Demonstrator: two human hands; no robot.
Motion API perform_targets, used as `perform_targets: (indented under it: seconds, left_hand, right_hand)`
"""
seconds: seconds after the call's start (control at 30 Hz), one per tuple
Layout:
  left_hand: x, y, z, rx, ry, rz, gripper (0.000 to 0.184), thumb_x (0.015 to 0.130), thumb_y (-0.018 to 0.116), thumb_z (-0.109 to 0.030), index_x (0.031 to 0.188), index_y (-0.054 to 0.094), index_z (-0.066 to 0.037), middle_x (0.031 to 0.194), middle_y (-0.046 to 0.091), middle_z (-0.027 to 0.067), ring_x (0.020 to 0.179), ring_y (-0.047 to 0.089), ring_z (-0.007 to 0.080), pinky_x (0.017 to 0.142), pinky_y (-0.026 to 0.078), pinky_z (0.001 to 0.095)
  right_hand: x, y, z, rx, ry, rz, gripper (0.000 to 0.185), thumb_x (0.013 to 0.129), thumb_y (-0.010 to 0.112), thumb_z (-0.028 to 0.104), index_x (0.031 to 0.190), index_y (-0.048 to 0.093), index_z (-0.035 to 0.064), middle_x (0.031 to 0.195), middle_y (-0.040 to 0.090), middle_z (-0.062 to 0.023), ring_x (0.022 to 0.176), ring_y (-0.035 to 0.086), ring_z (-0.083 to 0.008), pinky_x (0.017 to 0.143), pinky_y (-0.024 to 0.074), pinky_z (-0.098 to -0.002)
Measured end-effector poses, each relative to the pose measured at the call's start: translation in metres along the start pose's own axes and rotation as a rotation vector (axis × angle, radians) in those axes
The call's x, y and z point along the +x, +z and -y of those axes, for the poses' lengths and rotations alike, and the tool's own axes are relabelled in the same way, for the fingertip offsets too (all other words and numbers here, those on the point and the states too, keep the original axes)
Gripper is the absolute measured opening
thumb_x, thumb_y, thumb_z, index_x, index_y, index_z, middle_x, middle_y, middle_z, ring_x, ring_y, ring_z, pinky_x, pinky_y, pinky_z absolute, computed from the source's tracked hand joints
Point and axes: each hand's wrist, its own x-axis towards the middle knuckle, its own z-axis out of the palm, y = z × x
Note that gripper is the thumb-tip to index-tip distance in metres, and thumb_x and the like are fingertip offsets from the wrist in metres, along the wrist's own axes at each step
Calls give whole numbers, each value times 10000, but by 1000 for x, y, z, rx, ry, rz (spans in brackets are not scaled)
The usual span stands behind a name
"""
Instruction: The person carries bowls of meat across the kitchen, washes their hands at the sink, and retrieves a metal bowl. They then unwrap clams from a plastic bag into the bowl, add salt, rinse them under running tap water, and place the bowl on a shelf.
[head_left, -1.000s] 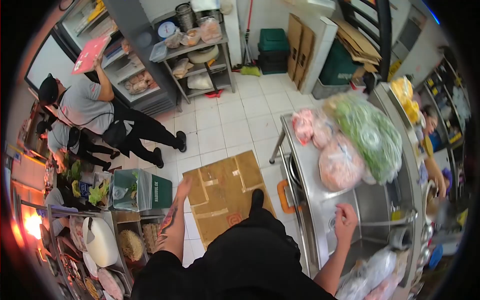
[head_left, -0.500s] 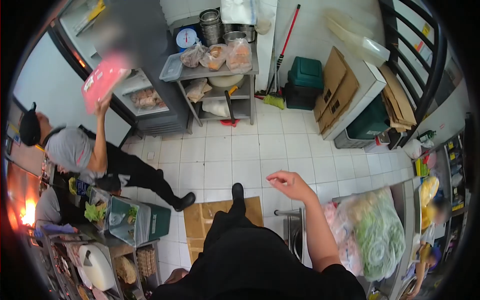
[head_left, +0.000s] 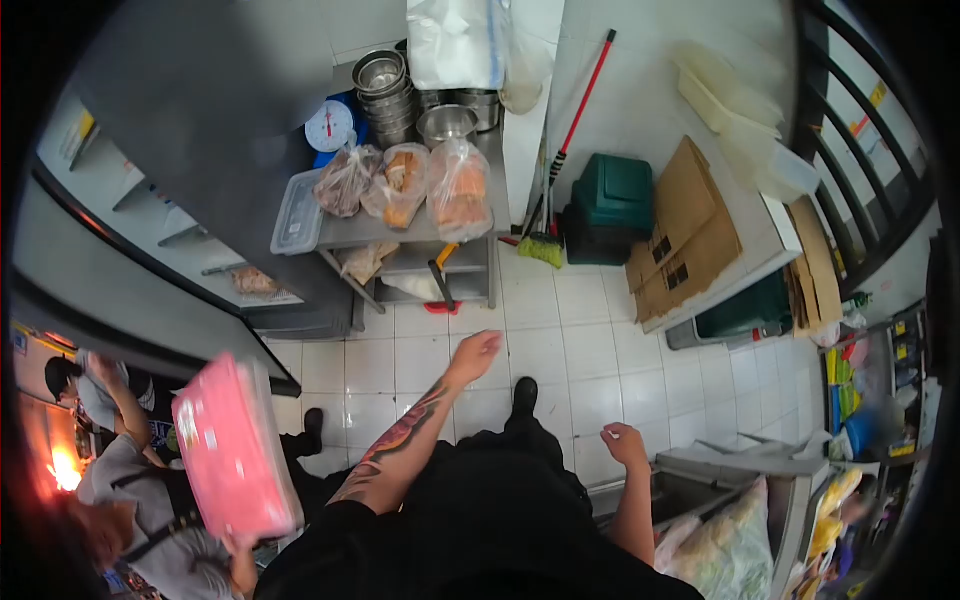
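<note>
My left hand (head_left: 477,354), at the end of a tattooed forearm, hangs over the white tiled floor, its fingers blurred. My right hand (head_left: 625,443) is over the tiles at the right, beside the steel sink counter (head_left: 690,490), fingers curled; whether it holds anything is too small to tell. Neither hand visibly touches an object. At the lower left, a co-worker (head_left: 150,480) in a grey shirt holds a pink container (head_left: 230,450). Bagged greens (head_left: 730,545) lie on the sink counter.
Ahead stands a steel shelf (head_left: 400,225) with bagged food (head_left: 460,190), a blue scale (head_left: 328,128) and metal bowls (head_left: 385,95). An open fridge door (head_left: 150,290) is at the left. Right of the shelf are a broom (head_left: 541,250), green bin (head_left: 610,195) and cardboard (head_left: 685,235).
The view has moved forward toward the shelf, and the cardboard on the floor is out of sight. My left hand has swung forward, my right hand back. The pink container is now lower and nearer.
</note>
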Motion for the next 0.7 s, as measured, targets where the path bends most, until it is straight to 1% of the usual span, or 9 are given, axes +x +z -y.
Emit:
perform_targets:
  seconds: [0.07,0.17,0.33,0.43,0.47,0.53,0.63,0.67,0.7]
  left_hand:
    - [64,20,-60,-164,107,4,231,988,587,-86,1197,656,-16,1048,731,93,965,692,177,843,547,311]
    - [127,23,-139,-134,128,120,223,986,578,-54,1187,663,-10,1058,736,82,944,684,152,812,543,292]
    - [208,-10,-158,-125,130,80,229,985,592,-76,1193,672,-23,1051,735,52,924,661,113,782,537,279]
    - [248,-78,-142,-220,38,-123,252,984,606,-93,1227,665,-54,1067,725,23,903,635,85,781,529,271]
    - [262,-109,-136,-240,78,-205,254,990,605,-111,1231,661,-51,1082,721,24,891,629,82,774,522,265]
    - [292,-180,-124,-258,120,-294,258,996,603,-128,1235,656,-48,1098,717,25,879,623,79,768,515,260]
    - [338,-293,-94,-363,-113,-550,377,1001,611,-220,1341,579,-60,1153,667,25,979,591,104,824,465,250]
    - [354,-327,-85,-333,-167,-593,439,996,620,-260,1380,544,-63,1192,649,32,993,590,112,824,468,258]
    - [372,-357,-78,-302,-219,-632,504,991,629,-301,1420,508,-65,1231,632,39,1007,589,120,824,471,265]
  right_hand:
    - [49,-20,2,19,108,5,275,857,717,303,1016,753,81,1010,734,-161,937,697,-342,846,552,-416]
    - [143,-30,0,-59,23,19,271,847,720,308,1048,745,127,1063,711,-165,1002,670,-363,862,543,-452]
    - [289,-61,82,6,-238,44,282,861,708,293,1087,725,126,1149,668,-151,1049,651,-356,894,536,-437]
    - [351,-87,148,-26,-384,36,282,870,701,279,1093,709,106,1155,663,-151,1028,654,-355,876,535,-445]
    - [366,-98,168,-30,-395,44,282,870,701,279,1093,709,106,1155,663,-151,1028,654,-355,876,535,-445]
    - [391,-117,205,159,-502,-17,252,877,701,209,1096,694,84,1126,669,-158,979,668,-332,828,543,-415]
    - [424,-126,246,371,-466,31,218,884,693,125,1089,685,51,1097,678,-157,896,684,-296,780,541,-363]
    - [432,-132,266,415,-478,23,186,905,670,74,1083,684,19,1034,696,-143,828,690,-235,760,542,-311]
    - [441,-133,287,410,-478,21,186,905,670,74,1083,684,19,1034,696,-143,828,690,-235,760,542,-311]
